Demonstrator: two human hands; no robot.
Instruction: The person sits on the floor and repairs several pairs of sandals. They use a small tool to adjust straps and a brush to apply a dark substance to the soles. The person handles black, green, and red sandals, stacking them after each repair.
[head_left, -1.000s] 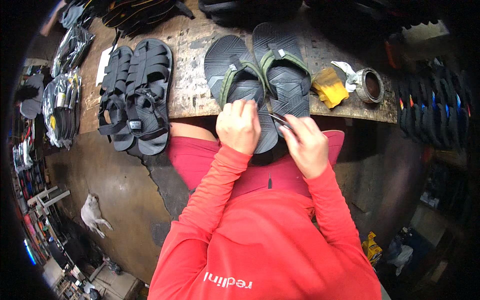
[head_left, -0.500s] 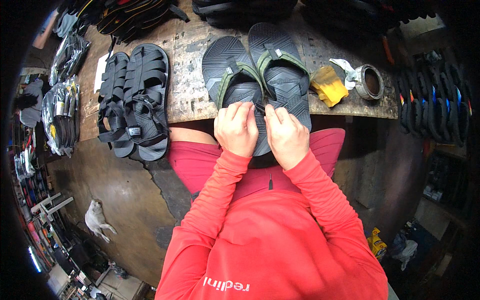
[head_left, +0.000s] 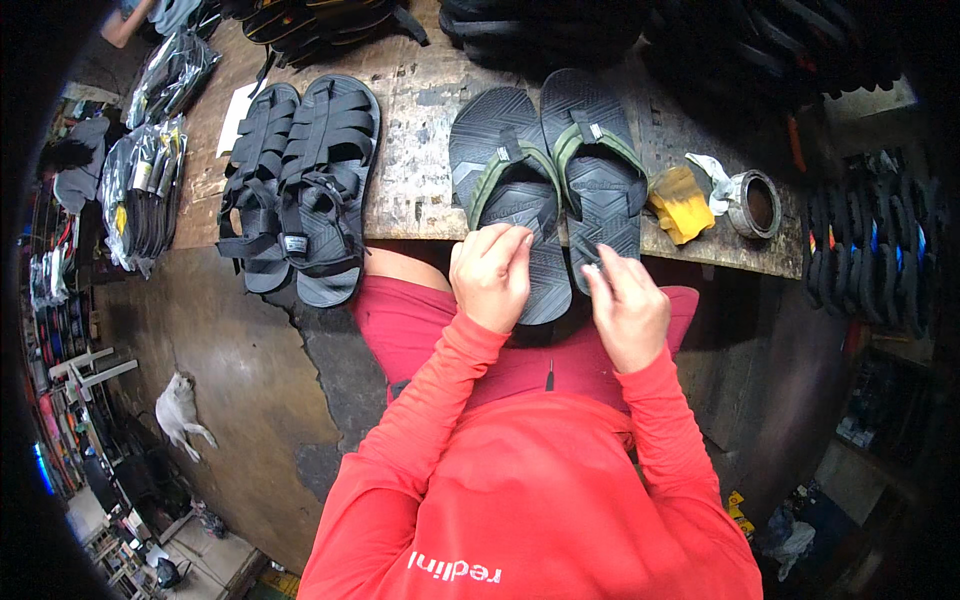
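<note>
A pair of black flip-flops with green straps lies at the bench's front edge, the left flip-flop [head_left: 548, 285] reaching farther over it than the right flip-flop [head_left: 607, 205]. My left hand [head_left: 490, 278] is closed over the left flip-flop's near side, thumb and forefinger pinched together. Whatever it may hold is too small or hidden to make out. Beside the heel of the right flip-flop is my right hand [head_left: 632, 312], its fingers curled and thumb close to the forefinger. Anything between those fingertips cannot be made out.
Black strappy sandals [head_left: 325, 190] overhang the wooden bench [head_left: 415, 190] on the left. Right of the flip-flops are a stained yellow cloth [head_left: 682, 207] and a round tin [head_left: 752, 205]. Dark footwear stacks [head_left: 540, 35] line the back. A white cat [head_left: 180, 412] lies on the floor.
My hands were close together over the flip-flops, fingertips nearly meeting. Now the right hand has drawn away to the right and toward me. The whole view has shifted slightly.
</note>
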